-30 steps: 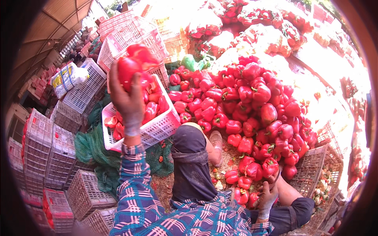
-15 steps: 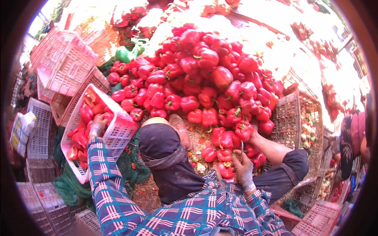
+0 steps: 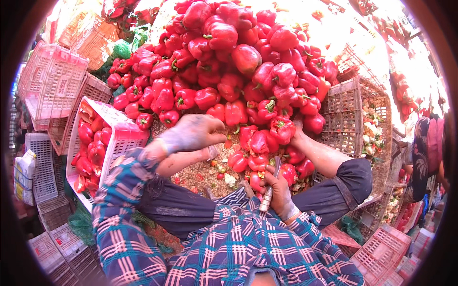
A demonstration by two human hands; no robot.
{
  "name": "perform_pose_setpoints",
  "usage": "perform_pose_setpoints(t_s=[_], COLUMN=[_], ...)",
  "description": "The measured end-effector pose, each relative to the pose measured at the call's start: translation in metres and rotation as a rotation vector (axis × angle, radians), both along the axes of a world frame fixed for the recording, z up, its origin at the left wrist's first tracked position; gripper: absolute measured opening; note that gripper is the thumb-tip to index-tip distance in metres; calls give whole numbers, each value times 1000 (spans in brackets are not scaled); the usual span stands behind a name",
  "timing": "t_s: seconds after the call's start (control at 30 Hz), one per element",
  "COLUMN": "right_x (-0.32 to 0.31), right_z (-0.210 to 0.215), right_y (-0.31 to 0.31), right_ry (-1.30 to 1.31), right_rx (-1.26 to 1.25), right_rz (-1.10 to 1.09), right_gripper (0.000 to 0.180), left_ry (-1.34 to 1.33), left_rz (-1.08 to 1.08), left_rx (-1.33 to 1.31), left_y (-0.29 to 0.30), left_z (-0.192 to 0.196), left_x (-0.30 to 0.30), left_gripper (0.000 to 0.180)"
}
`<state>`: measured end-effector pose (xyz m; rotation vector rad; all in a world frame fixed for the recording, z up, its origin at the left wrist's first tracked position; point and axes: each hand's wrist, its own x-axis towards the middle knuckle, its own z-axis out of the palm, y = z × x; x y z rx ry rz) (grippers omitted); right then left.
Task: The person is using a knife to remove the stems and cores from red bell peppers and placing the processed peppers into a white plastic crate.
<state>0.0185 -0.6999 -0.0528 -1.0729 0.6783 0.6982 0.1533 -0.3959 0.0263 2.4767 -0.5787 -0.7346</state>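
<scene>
My left hand (image 3: pixel 193 132), in a pale, worn glove or wrap, is in the air above the littered ground. Its fingers are apart and nothing shows in them. Beyond it rises a big heap of red bell peppers (image 3: pixel 234 86). My right hand (image 3: pixel 280 191) is closed around a knife (image 3: pixel 267 198), its pale handle toward me and its blade pointing away. Close by that hand, several red peppers (image 3: pixel 258 162) lie between my legs. To the left, a tilted white and pink plastic crate (image 3: pixel 125 136) holds red peppers, some apparently cut.
Stacked pink crates (image 3: pixel 57 81) stand at far left, near a white container (image 3: pixel 25 174). Right of my leg, a brown crate (image 3: pixel 343 112) stands by another with pale pepper scraps (image 3: pixel 372 126). Green netting (image 3: pixel 83 224) lies at lower left. Another person (image 3: pixel 424 157) is at the right edge.
My left hand has left the peppers in the crate and swung right, its fingers now apart. My left knee has lowered outward. The knife in my right hand has turned, showing its handle.
</scene>
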Motion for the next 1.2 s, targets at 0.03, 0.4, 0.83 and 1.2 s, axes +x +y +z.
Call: perform_pose_setpoints(t_s=[0.03, 0.4, 0.83, 1.2], right_x=[2, 11, 18, 13], right_z=[3, -2, -2, 3], right_y=[2, -8, -6, 7], right_ry=[-10, -5, -28, -317], right_rx=[15, -31, 8, -197], right_rz=[-19, -222, -221, 71], right_gripper=[49, 42, 38, 36], left_ry=[74, -157, 825, 670], left_rz=[-32, 615, 1109, 1116], left_rx=[114, -43, -714, -1318], left_y=[-18, -142, -120, -101], left_z=[-38, -189, -246, -154], left_x=[-2, -42, -5, -10], left_gripper=[46, 58, 27, 25])
